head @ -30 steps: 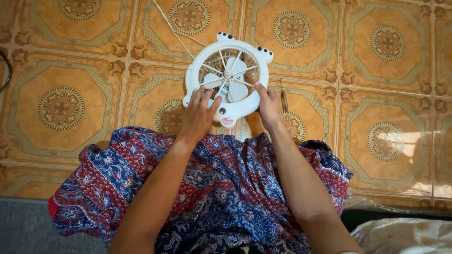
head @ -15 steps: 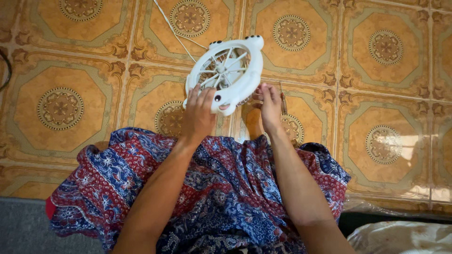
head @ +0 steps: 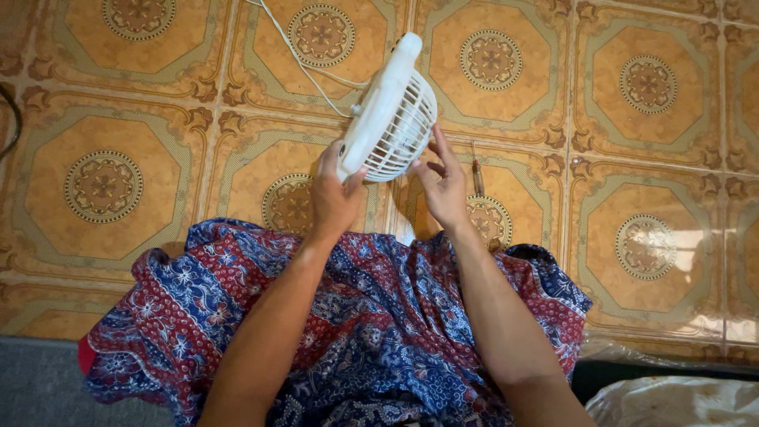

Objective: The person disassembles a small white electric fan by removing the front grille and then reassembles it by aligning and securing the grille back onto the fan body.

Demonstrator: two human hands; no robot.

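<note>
Now the white fan stands tilted on its edge above the patterned cloth; the left hand is closed on its lower rim — the right hand, fingers loosely spread, touches the grille side, equally near; a screwdriver lies just right of the fan.

No packages, labels, signs or screens show anywhere around the small white fan; its visible housing is plain, and the patterned tiled floor beneath it carries none either.

Ornate orange-and-tan patterned floor tiles, sunlit patch at the right edge.
</note>
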